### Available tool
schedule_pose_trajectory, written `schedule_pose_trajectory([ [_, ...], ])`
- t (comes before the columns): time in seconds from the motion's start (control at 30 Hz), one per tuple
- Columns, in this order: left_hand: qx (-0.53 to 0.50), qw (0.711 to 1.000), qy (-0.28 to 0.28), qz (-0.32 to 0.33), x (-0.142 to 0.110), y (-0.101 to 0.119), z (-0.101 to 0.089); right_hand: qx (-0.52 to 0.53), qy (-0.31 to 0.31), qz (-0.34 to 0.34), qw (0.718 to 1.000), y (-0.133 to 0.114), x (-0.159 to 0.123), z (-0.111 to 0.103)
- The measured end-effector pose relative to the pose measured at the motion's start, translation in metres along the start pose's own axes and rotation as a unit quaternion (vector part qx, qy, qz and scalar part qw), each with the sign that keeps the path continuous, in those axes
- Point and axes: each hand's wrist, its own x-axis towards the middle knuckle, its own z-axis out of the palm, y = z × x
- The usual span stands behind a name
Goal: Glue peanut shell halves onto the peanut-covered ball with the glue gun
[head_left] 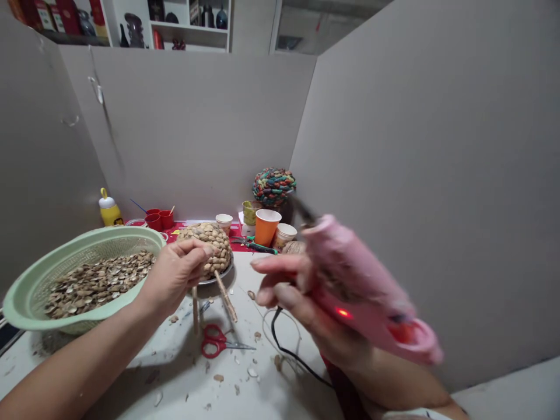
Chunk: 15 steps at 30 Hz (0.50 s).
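Note:
My right hand [301, 303] grips a pink hot glue gun [363, 274], blurred by motion, with a red light glowing on its side and its nozzle pointing up and left. My left hand [175, 271] is closed in a pinch, and whatever lies between the fingertips is too small to make out. Those fingertips are in front of a dome covered in tan nut shells [210, 236], which rests in a shallow metal dish [227, 269]. Two sticks [226, 297] extend from the dome toward me. Red-handled scissors [214, 341] lie below them.
A green colander [26, 291] of shell pieces stands left. Behind are red cups [153, 221], an orange cup [266, 227], pliers [258, 246], a yellow bottle [109, 211] and a multicoloured ball [274, 186]. A black cord [297, 356] crosses the shell-littered table. Grey panels enclose it.

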Motion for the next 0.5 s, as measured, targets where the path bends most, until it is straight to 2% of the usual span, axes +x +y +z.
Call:
schedule_pose_trajectory([
  [0.1,-0.017,0.997,-0.063,-0.050,0.000,-0.002,0.000,0.045,0.033,0.003,0.998,-0.006,0.003,-0.010],
  [0.23,-0.028,0.991,-0.104,-0.079,-0.006,-0.003,0.000,-0.015,0.079,0.007,0.997,0.008,0.016,-0.009],
  [0.33,-0.030,0.987,-0.125,-0.099,-0.011,-0.002,0.000,-0.070,0.040,-0.014,0.997,0.020,0.026,-0.003],
  [0.5,-0.025,0.984,-0.143,-0.103,-0.016,0.000,0.001,-0.069,-0.020,-0.061,0.996,0.025,0.035,0.003],
])
